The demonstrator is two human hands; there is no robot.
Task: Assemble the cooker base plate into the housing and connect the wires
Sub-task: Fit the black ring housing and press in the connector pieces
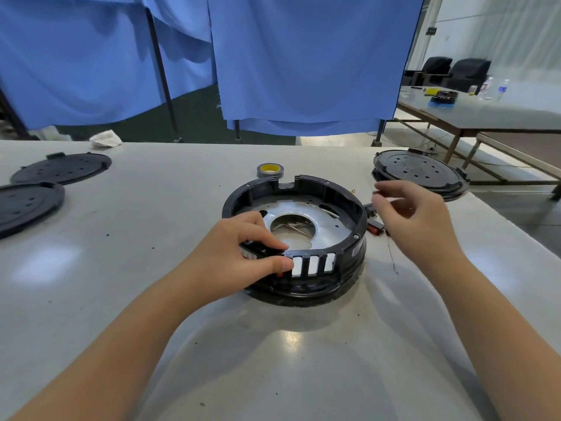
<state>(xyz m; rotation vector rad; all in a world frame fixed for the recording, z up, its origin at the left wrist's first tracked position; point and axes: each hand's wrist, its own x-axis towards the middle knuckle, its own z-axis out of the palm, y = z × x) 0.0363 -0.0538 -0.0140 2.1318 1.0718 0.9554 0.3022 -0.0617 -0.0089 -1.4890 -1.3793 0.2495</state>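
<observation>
The housing point(303, 278) is a black round plastic ring, open side up, sitting on the bench point(151, 208) about midway between its left and right edges, nearer the far edge than the near one. Its near wall has white-backed vertical slots, and its far rim has a notch cut into it. The base plate point(328, 221) is a shiny silver metal disc lying flat inside the ring, with a wide round hole in its middle and small holes punched around it. Thin wires point(291, 227) show through that central hole, lying loose below the plate.
</observation>
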